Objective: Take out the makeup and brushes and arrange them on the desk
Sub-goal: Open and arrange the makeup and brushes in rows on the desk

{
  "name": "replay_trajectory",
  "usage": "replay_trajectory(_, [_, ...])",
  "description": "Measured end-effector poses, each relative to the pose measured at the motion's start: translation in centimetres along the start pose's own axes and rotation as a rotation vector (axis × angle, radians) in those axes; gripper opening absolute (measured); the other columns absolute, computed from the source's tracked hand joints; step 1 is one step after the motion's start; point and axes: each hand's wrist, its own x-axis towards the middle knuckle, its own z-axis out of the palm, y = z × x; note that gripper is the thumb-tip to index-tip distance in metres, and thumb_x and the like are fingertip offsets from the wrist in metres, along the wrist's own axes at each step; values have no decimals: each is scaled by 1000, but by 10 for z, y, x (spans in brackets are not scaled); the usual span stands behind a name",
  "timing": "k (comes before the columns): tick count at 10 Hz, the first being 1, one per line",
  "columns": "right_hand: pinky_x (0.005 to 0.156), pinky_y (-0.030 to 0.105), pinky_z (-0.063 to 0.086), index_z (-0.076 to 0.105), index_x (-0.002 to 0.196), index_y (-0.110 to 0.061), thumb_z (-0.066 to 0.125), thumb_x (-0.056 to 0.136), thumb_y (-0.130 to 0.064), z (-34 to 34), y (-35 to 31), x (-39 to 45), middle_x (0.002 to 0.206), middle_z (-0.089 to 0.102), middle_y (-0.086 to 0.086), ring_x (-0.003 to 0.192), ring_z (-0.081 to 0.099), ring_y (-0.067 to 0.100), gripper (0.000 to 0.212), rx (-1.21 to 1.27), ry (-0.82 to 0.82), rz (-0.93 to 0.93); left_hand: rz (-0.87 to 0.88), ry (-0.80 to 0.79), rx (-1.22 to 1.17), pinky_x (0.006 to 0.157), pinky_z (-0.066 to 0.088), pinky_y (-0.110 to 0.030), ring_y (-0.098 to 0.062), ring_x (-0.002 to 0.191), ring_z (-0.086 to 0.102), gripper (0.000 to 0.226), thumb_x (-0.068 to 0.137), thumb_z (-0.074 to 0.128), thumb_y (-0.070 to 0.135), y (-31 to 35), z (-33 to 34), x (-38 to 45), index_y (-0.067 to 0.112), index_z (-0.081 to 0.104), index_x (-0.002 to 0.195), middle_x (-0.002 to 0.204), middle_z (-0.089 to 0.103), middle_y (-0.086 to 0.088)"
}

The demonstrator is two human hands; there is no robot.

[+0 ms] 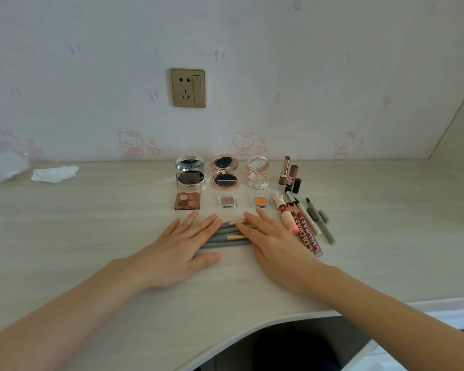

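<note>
Several grey-handled brushes (229, 235) lie side by side on the pale wooden desk (105, 236). My left hand (182, 249) lies flat over their left ends and my right hand (273, 243) flat over their right ends, fingers straight. Behind them stand three open compacts: silver (190, 170), rose-gold (224, 171) and clear pink (257, 172). In front of these lie a brown four-pan eyeshadow palette (187, 200) and two small single pans, pink (227, 201) and orange (261, 201). Lipsticks (289, 174) stand at the right; lip glosses and pencils (310, 224) lie below them.
A crumpled white tissue (54, 174) and a clear plastic bag (3, 167) lie at the desk's far left. A gold wall socket (188, 87) sits on the wallpapered wall. The desk's curved front edge (252, 330) runs below my arms.
</note>
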Motion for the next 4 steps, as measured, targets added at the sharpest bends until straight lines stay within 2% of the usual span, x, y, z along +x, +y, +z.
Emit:
replay_trajectory(1, [121,33,3,19,152,-25,30,102,-24,2,2,-3,160,10,-3,148,-3,18,51,-13,-4,16,20,-11,2,114,-14,-29,-2,135,-35,65,79,7,79,1,-2,0,61,-26,131,147,-28,32])
replay_trajectory(3, [115,26,-6,7,153,-26,31,102,-29,-4,-1,-9,160,7,-4,148,-6,16,57,31,30,22,32,5,9,116,-11,-31,-4,138,-32,65,82,11,78,1,-4,1,61,-22,135,148,-29,31])
replay_trajectory(4, [117,28,-5,6,153,-25,34,102,-29,-12,-2,-13,161,6,-5,147,-9,15,59,58,59,57,41,59,-11,116,-9,-28,-1,138,-30,66,84,13,76,2,-7,-4,58,-20,138,145,-30,34])
